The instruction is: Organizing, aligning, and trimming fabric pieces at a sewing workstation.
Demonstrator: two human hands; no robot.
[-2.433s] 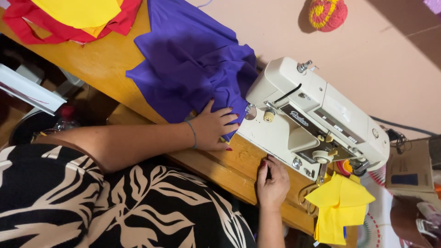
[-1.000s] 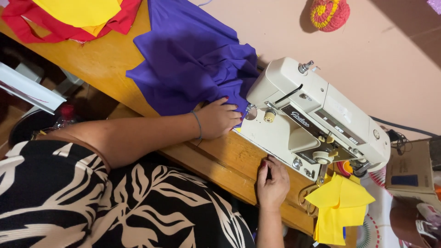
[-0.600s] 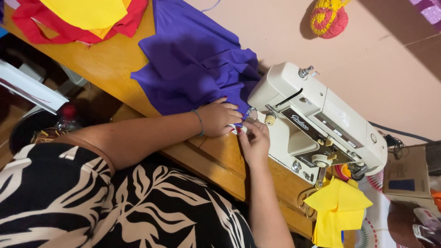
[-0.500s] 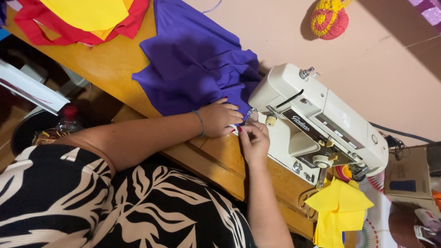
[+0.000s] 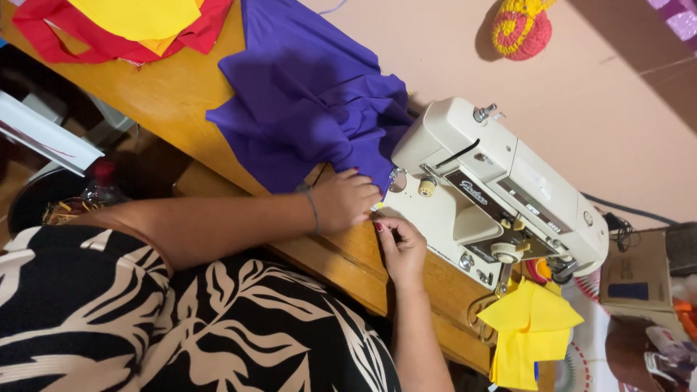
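Observation:
A purple fabric (image 5: pixel 305 101) lies bunched on the wooden table (image 5: pixel 167 101) and runs under the needle end of a cream sewing machine (image 5: pixel 501 196). My left hand (image 5: pixel 347 199), with a thin bracelet on the wrist, rests curled on the fabric's edge right beside the needle. My right hand (image 5: pixel 399 245) lies on the table in front of the machine. Its pinched fingertips touch my left fingers at the fabric's edge. What they pinch is too small to make out.
Red and yellow cloth (image 5: pixel 123 25) lies at the table's far end. A yellow fabric piece (image 5: pixel 530 330) hangs by the machine's handwheel side. A crocheted red-and-yellow ornament (image 5: pixel 519 29) hangs on the pink wall. A cardboard box (image 5: pixel 639 279) stands at the right.
My right hand has moved from the table edge near the handwheel side over to the needle end, meeting my left hand. My left hand has shifted slightly towards the needle.

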